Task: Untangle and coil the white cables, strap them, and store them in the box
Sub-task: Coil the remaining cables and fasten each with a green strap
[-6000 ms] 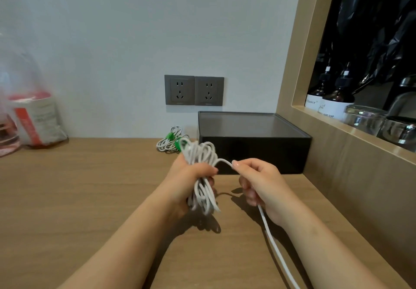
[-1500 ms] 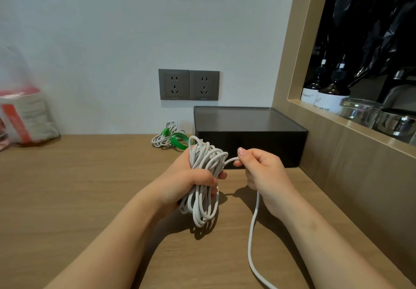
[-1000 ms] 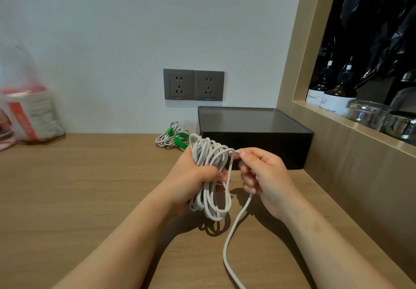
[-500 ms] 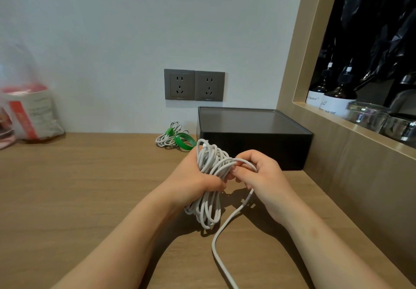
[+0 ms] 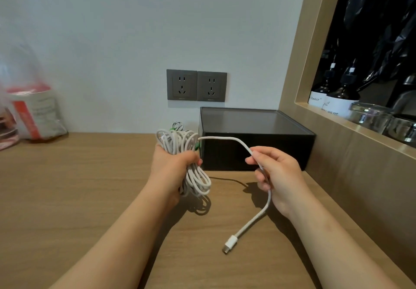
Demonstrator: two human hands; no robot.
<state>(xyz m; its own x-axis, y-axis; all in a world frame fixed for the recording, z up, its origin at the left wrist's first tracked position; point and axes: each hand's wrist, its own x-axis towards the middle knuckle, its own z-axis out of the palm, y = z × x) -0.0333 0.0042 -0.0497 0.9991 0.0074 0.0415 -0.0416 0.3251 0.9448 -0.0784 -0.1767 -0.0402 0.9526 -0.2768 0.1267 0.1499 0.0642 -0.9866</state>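
Wooden counter (image 5: pixel 67 194) runs under both forearms to a pale wall with a pair of grey sockets (image 5: pixel 196 85). Above it the left hand (image 5: pixel 172 167) grips the white cable coil (image 5: pixel 180 142) round its middle, fingers curled tight, with loops standing out above the fist and hanging below it. From the top of that fist a free tail (image 5: pixel 227 139) arches across to the right hand (image 5: pixel 278 176), which pinches it between thumb and forefinger. Below the pinch the tail droops to the connector (image 5: pixel 230 243), which is under the right wrist, at or just above the counter. Just beyond both hands stands the black box (image 5: pixel 254 147), its lid on. Behind the left fist, partly hidden, lies a smaller coil (image 5: pixel 177 125) with a green strap (image 5: pixel 172 129).

The step in hand looks like the last turn of coiling. To do it well, the right hand would lay the tail over the fist in a loop matching the others, letting the cord slide through the pinch rather than twisting it, so no kink forms. The left grip should ease only enough to admit the new loop, or the bundle may spring apart. The connector is best tucked alongside the loops before any strap goes round the waist of the coil
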